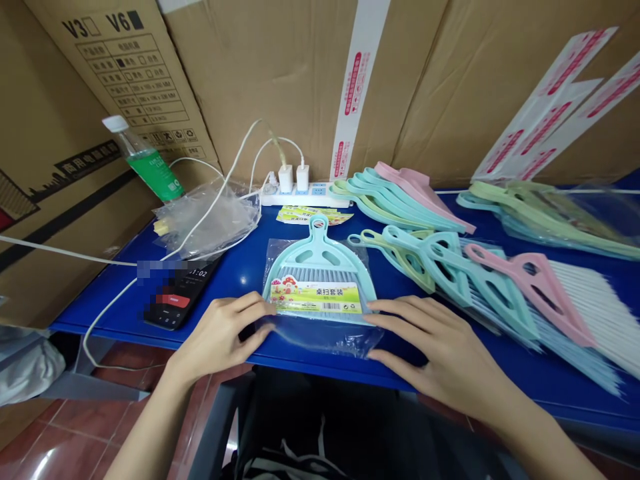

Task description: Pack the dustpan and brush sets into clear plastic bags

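A light-blue dustpan (320, 244) lies flat on the table in front of me, inside a clear plastic bag (320, 339). A grey-blue bristled brush (325, 275) sits in the pan, partly covered by a printed card (316, 297) with mushroom pictures. My left hand (227, 333) rests at the bag's left edge, its fingertips touching the package and its thumb apart from them. At the right edge, my right hand (425, 340) has its fingers spread, touching the dustpan corner and the bag. Neither hand visibly grips the package. The bag's open-looking lower end lies toward me.
Loose hand brushes (505, 287) lie at right, below a stack of dustpans (400, 193). Bagged sets (545, 207) are farther right. Printed cards (310, 215) lie before a power strip (320, 193). Plastic bags (215, 213), a bottle (153, 170), a phone (173, 300) and cables are left.
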The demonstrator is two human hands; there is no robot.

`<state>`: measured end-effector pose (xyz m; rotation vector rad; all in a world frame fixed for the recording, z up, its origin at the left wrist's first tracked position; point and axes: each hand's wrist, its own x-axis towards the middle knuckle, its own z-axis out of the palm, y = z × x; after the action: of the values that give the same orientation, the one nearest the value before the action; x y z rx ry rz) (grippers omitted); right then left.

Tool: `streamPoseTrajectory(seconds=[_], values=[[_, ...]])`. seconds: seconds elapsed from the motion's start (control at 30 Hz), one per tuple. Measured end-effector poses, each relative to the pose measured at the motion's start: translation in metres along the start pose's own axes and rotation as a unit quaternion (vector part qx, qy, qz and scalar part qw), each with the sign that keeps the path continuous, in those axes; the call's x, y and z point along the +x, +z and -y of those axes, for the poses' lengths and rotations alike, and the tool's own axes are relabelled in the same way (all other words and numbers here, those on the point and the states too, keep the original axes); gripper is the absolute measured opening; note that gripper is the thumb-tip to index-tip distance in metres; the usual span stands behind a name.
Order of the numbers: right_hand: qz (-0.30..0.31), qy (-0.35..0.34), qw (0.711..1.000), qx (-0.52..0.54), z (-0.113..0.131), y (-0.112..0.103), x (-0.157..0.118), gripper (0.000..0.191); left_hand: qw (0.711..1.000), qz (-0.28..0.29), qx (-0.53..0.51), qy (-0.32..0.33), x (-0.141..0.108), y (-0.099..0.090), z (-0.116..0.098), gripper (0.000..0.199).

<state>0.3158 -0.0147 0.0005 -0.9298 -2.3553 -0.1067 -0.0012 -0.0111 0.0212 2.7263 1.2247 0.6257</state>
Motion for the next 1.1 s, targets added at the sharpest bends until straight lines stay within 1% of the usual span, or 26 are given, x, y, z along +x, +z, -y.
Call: streamPoseTrajectory(seconds=[0.13,0.2,0.27,0.33,0.37,0.47,0.6,0.73,0.93,1.03,1.1], values=[[0.019,0.009,1.0,0.015,-0.001,-0.002,-0.001,0.032,1.0,0.004,0.004,0.014,0.005,0.0,0.002,0.032],[0.019,0.015,0.999,0.024,-0.002,-0.002,0.001,0.034,1.0,0.008,-0.003,0.005,0.009,-0.002,0.004,0.037],[0.008,0.018,0.999,0.028,-0.002,-0.001,0.003,0.028,1.0,0.02,-0.009,-0.009,0.014,-0.005,0.004,0.04],[-0.009,0.02,1.0,0.02,-0.001,0.002,0.006,0.017,0.999,0.032,-0.02,-0.021,0.019,-0.008,0.004,0.04],[-0.018,0.023,0.999,0.015,0.0,0.003,0.008,0.016,0.999,0.037,-0.027,-0.026,0.021,-0.009,0.003,0.04],[-0.04,0.039,0.998,0.02,0.003,0.008,0.012,0.024,0.997,0.042,-0.045,-0.039,0.025,-0.012,0.003,0.038],[-0.057,0.067,0.994,0.065,0.009,0.013,0.015,0.019,0.996,0.041,-0.054,-0.051,0.029,-0.011,0.004,0.033],[-0.07,0.091,0.991,0.063,0.014,0.017,0.018,0.018,0.997,0.03,-0.034,-0.058,0.032,-0.009,0.002,0.028],[-0.084,0.118,0.989,0.025,0.016,0.024,0.021,0.017,0.996,0.009,-0.014,-0.093,0.036,0.0,-0.006,0.023],[-0.085,0.144,0.985,0.026,0.016,0.027,0.02,0.012,0.993,-0.009,0.006,-0.116,0.038,0.006,-0.01,0.022],[-0.082,0.162,0.983,0.035,0.016,0.028,0.02,0.012,0.991,-0.015,0.016,-0.128,0.038,0.009,-0.011,0.021]])
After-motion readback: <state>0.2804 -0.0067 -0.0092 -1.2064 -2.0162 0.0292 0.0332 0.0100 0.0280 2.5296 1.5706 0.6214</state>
